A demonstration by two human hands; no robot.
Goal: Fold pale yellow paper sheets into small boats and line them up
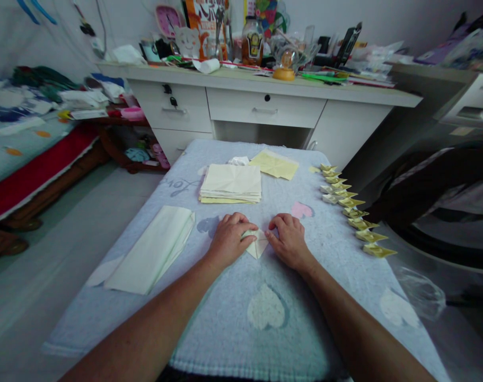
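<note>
A small pale-yellow folded paper (pixel 257 247) lies flat on the cloth-covered table, with a point toward me and crease lines across it. My left hand (pixel 230 239) pinches its left side between thumb and fingers. At its right edge, my right hand (pixel 288 240) has the thumb and curled fingers closed on the corner. The fingers cover both side corners. Beyond my hands sits a stack of cream and yellow paper sheets (pixel 232 183). To the right stands a row of several folded paper boats (pixel 375 250).
A thick folded pad of pale paper (pixel 151 252) lies at the left. Creased yellow sheets (pixel 275 164) and a crumpled white paper (pixel 239 161) are behind the stack. A cluttered white desk (pixel 241 79) stands beyond the table; a washing machine (pixel 464 159) is at the right.
</note>
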